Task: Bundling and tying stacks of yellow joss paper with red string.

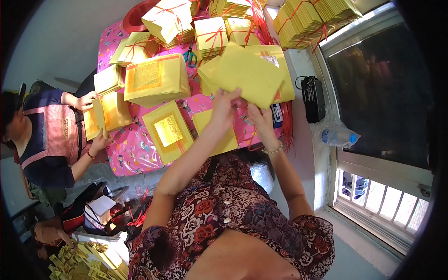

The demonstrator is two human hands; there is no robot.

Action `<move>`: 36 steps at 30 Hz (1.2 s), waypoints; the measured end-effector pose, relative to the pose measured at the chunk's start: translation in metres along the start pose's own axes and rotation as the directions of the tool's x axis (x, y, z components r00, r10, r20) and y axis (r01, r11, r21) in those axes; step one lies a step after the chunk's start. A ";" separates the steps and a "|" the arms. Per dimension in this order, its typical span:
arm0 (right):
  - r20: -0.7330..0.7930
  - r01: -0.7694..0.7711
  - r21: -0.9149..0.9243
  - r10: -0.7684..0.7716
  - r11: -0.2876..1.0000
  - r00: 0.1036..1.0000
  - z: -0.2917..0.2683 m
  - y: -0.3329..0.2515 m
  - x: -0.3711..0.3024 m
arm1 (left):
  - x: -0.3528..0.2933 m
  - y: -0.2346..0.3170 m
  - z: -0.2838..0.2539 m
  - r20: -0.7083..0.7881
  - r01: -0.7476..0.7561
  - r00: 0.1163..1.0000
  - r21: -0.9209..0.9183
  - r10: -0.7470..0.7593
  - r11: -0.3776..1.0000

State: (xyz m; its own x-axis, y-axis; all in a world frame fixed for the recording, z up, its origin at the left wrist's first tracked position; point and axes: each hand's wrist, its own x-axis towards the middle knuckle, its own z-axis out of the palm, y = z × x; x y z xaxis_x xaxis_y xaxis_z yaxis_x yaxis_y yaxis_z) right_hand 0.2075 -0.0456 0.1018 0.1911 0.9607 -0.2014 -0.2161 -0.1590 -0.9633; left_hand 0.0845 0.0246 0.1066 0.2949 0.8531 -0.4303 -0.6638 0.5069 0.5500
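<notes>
A sheaf of yellow paper sheets [251, 71] is raised, tilted, above the right part of the table. At its lower left edge, my left hand [226, 105] grips it with the thumb on top. My right hand [261, 120] pinches its bottom corner; how many sheets it holds is hidden. More yellow sheets [207, 73] show fanned behind it. Below my left forearm lies a yellow paper pile [224, 141], partly covered. To its left is a yellow sheet with a gold foil square [168, 131]. Red string [255, 140] hangs by my right wrist.
A tall yellow paper stack [156, 80] and teal scissors [190, 57] are on the pink table cover [135, 147]. Tied bundles [211, 36] fill the back. At left a co-worker [51, 128] handles yellow paper. A black case [313, 99] and bottle [339, 137] sit on the right ledge.
</notes>
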 end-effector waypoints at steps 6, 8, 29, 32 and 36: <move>-0.279 0.150 0.269 -0.072 0.952 0.958 0.003 -0.014 -0.013 | -0.035 -0.040 -0.006 0.152 0.226 0.970 -0.248 -0.192 0.942; -0.195 0.117 0.317 -0.056 0.941 0.979 -0.018 -0.015 -0.008 | -0.056 -0.050 -0.013 0.290 0.149 0.953 -0.199 -0.087 0.969; 0.271 0.053 -0.590 0.135 0.806 0.953 -0.011 0.093 0.022 | -0.097 -0.061 -0.158 0.082 -0.226 0.970 0.644 0.228 0.731; 0.227 0.076 -0.565 0.066 0.822 0.972 -0.005 0.092 0.018 | -0.093 -0.059 -0.163 0.015 -0.141 0.984 0.686 0.180 0.713; 0.179 0.078 -0.671 0.059 0.737 0.982 -0.004 0.092 0.016 | -0.093 -0.059 -0.160 0.012 -0.163 0.971 0.768 0.240 0.619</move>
State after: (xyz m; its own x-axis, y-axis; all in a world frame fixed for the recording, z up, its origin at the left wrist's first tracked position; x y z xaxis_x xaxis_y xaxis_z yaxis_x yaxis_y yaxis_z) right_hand 0.1942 -0.0457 0.0089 0.0036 0.9747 -0.2234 0.4981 -0.1955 -0.8448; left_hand -0.0134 -0.1045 -0.0002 0.1352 0.9514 -0.2768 0.0691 0.2696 0.9605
